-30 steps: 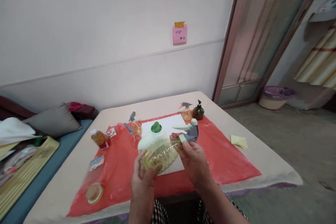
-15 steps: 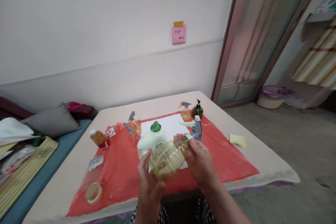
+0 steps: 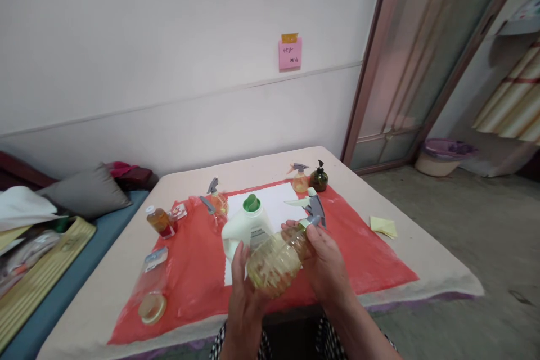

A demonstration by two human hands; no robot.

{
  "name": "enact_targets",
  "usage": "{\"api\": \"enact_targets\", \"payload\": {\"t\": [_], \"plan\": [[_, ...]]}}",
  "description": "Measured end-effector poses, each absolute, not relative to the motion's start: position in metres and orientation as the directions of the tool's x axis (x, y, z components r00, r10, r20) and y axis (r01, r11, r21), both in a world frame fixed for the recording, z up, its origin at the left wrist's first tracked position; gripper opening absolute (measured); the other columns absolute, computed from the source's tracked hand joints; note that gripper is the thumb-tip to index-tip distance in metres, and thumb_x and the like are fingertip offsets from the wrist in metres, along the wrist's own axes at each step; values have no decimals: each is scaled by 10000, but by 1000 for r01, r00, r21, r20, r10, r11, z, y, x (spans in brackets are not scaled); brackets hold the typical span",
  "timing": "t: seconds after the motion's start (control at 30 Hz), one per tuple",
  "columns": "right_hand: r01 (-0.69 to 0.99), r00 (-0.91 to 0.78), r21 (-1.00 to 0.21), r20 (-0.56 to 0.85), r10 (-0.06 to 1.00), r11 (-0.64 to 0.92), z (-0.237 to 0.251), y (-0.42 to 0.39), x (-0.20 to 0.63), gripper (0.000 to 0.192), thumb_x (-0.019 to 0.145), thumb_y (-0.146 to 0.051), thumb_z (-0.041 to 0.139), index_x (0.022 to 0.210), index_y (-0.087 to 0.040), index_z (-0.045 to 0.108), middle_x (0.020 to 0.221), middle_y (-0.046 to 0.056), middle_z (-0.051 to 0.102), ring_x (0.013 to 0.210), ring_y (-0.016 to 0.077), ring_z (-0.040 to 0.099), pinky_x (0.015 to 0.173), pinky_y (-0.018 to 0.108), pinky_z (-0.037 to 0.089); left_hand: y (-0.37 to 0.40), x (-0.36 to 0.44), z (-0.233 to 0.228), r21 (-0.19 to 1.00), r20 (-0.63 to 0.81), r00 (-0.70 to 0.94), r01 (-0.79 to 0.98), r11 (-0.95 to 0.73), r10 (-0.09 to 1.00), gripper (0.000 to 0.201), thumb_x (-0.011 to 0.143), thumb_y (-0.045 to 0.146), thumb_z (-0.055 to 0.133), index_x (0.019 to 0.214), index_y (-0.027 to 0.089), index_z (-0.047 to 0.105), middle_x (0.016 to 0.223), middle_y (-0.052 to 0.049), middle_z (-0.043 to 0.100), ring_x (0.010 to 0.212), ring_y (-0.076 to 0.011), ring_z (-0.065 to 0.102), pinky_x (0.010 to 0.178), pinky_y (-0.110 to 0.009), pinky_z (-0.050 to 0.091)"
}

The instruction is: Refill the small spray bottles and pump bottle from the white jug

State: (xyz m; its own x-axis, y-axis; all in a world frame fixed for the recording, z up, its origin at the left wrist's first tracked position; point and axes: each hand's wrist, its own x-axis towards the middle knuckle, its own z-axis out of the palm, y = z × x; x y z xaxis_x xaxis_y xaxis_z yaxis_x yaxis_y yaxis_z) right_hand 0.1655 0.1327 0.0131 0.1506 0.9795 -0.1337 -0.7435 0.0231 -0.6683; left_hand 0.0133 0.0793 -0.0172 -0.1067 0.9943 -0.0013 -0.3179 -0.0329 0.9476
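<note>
I hold a ribbed, clear yellowish spray bottle (image 3: pixel 276 261) tilted over the near edge of the table. My left hand (image 3: pixel 244 287) cups its round base from below. My right hand (image 3: pixel 327 261) wraps its neck, just under the grey and pale green trigger head (image 3: pixel 311 207). Right behind the bottle a white jug with a green cap (image 3: pixel 248 224) stands on a white sheet (image 3: pixel 278 202), which lies on a red plastic cover (image 3: pixel 363 259).
Two small spray bottles (image 3: pixel 216 198) (image 3: pixel 300 179), a dark pump bottle (image 3: pixel 319 178), an amber bottle (image 3: pixel 158 220) and a lying clear bottle (image 3: pixel 151 287) sit on the table. Yellow notes (image 3: pixel 383 226) lie right. A bed with cushions (image 3: pixel 84 194) stands left.
Both hands have brought the spray bottle slightly right and closer to me. The trigger head has swung upward as the bottle turned.
</note>
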Motion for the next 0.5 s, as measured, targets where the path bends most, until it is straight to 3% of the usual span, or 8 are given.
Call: {"api": "enact_targets", "payload": {"t": [0.1,0.3,0.4,0.5], "plan": [[-743,157,-669,-132,979,29,11,131,166,331,749,-447,798,937,-179,749,1008,92,773,971,226,718,982,388,515,82,6,-16,928,-156,19,-340,153,988,628,782,515,739,1342,270,596,1418,-132,582,1335,-346,516,1046,-455,485],[-721,158,-693,-121,980,31,7,130,169,371,720,-498,804,926,-194,755,1019,95,774,984,244,716,975,403,516,74,16,-19,953,-17,-80,-304,-8,997,682,717,389,814,1348,265,587,1395,-132,601,1290,-333,558,1060,-455,471],[-612,143,-791,-95,985,13,3,124,167,379,717,-491,808,958,-203,756,1022,84,772,974,252,711,948,400,527,71,11,-21,994,90,-198,-43,-100,976,701,614,303,872,1282,270,661,1413,-123,581,1355,-365,479,1150,-486,361],[-398,63,-918,-16,998,10,-2,111,152,361,721,-467,806,970,-208,767,1010,79,771,948,265,705,884,385,553,68,-1,-25,954,236,-199,233,-188,951,835,476,188,910,1271,302,680,1348,-115,622,1309,-393,499,1155,-496,337]]}}
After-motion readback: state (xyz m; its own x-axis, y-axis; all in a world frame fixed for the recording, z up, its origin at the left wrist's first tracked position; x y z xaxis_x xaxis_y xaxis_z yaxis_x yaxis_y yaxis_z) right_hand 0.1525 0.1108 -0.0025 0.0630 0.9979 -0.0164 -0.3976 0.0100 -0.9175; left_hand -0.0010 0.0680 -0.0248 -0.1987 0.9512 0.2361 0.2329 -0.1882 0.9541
